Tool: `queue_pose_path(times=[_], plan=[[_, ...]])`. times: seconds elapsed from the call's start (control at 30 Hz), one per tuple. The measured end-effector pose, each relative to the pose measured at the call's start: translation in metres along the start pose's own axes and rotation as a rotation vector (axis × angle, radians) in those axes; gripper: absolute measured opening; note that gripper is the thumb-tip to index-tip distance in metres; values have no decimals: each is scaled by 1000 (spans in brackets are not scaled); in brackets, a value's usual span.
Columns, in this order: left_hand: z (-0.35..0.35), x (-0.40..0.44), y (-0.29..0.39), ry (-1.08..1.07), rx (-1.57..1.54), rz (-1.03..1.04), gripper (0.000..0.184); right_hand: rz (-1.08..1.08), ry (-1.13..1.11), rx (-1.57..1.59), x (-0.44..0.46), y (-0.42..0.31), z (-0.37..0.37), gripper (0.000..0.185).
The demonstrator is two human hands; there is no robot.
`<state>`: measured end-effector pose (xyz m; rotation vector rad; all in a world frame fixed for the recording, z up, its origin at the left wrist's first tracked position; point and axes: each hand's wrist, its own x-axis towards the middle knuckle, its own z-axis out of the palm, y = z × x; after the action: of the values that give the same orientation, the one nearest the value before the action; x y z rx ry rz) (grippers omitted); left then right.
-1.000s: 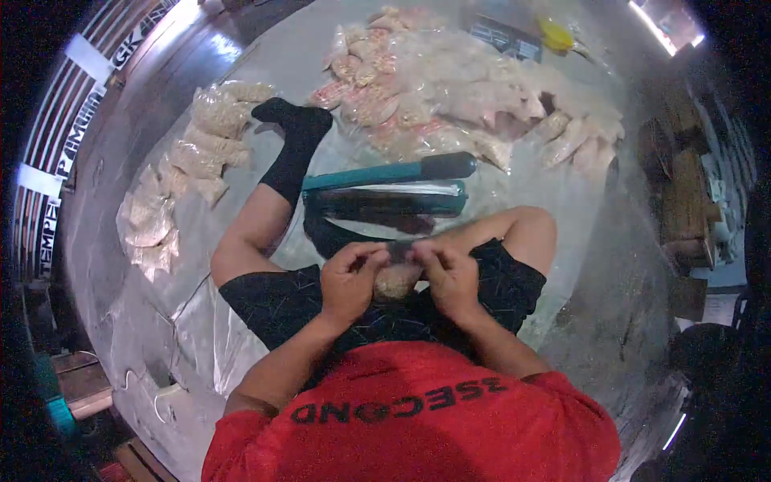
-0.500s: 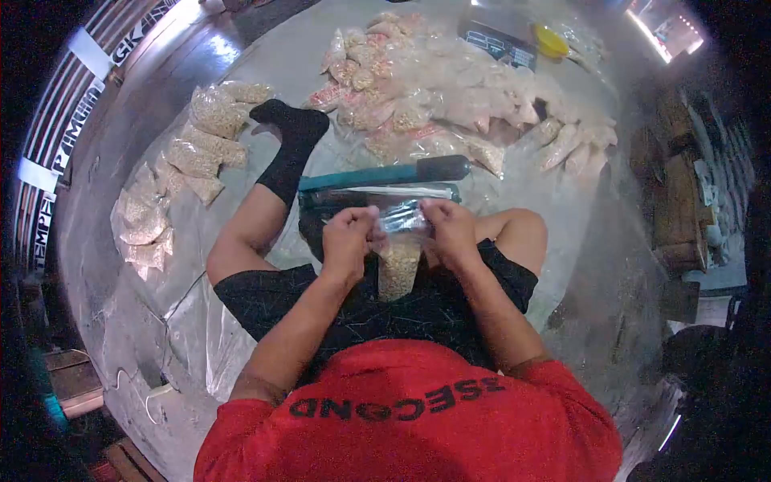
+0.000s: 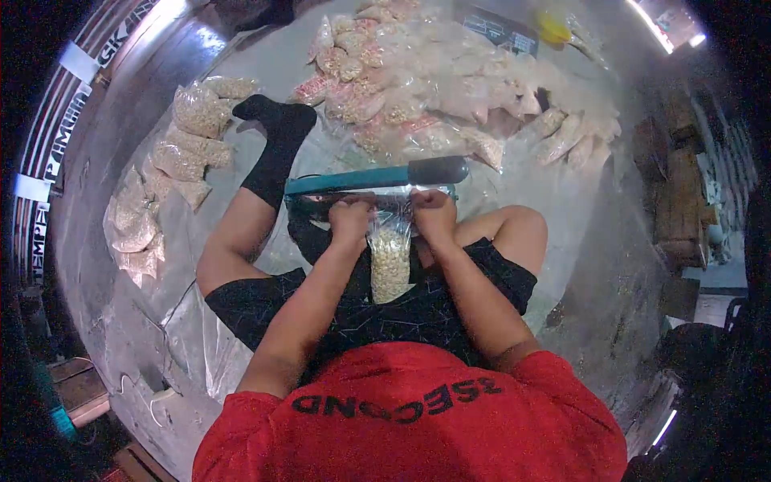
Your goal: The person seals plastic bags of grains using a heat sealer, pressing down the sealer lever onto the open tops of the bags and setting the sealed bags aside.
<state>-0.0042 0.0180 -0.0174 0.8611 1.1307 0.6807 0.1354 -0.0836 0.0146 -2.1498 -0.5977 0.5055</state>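
Clear plastic bag (image 3: 389, 261): see-through film, lower part packed with small pale cream pieces, contents type too blurry to call. Tall and narrow, slightly bulged; upper part is slack, shiny film above the fill line. It sits between the forearms, in front of the black patterned shorts (image 3: 265, 309), top edge up at the hand sealer (image 3: 347, 180). Can't tell if the film is in between the sealer's arm and base.

Grip: left hand (image 3: 351, 221) curled closed, fingertips pinching the film's upper left side. Right hand (image 3: 434, 217) likewise closed, on the upper right side. Film stretched between them.

Sealer: teal lever arm, black handle grip (image 3: 438, 169) at its right end, lying crosswise just beyond the hands.

Counts: 1 bag in hand, 1 sealer, 2 hands. Left row of filled bags (image 3: 186, 153): roughly seven, overlaps blur the number. Far heap of filled bags (image 3: 401, 92): too overlapped to count, some with red print. 1 yellow item (image 3: 552, 26) and 1 dark panel with pale markings (image 3: 499, 32) at the heap's back edge. 1 black sock (image 3: 277, 145) on the left foot, between row and heap.
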Motion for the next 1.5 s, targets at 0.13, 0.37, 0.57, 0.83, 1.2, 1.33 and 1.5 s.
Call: queue_pose_path(times=[0.13, 0.37, 0.57, 0.83, 1.2, 1.33, 1.5], plan=[[-1, -14, -1, -34, 94, 65, 16, -29, -1, 84, 7, 14, 11, 39], [2, -33, -15, -53, -9, -16, 24, -84, 77, -73, 5, 14, 15, 39], [7, -26, -18, -28, -5, -83, 24, -23, 24, -31, 6, 16, -13, 33], [-1, -7, -44, -25, -34, -44, 26, -914, 377, -157, -6, -96, -95, 22], [4, -23, -20, -28, -16, -17, 20, -769, 73, -494, 27, -16, -41, 29], [2, -17, -27, -23, -53, -76, 19, -732, 10, -483, 34, -9, -32, 28], [-1, -19, -23, -36, -5, -85, 21, -669, -34, -539, 35, -11, -28, 27]])
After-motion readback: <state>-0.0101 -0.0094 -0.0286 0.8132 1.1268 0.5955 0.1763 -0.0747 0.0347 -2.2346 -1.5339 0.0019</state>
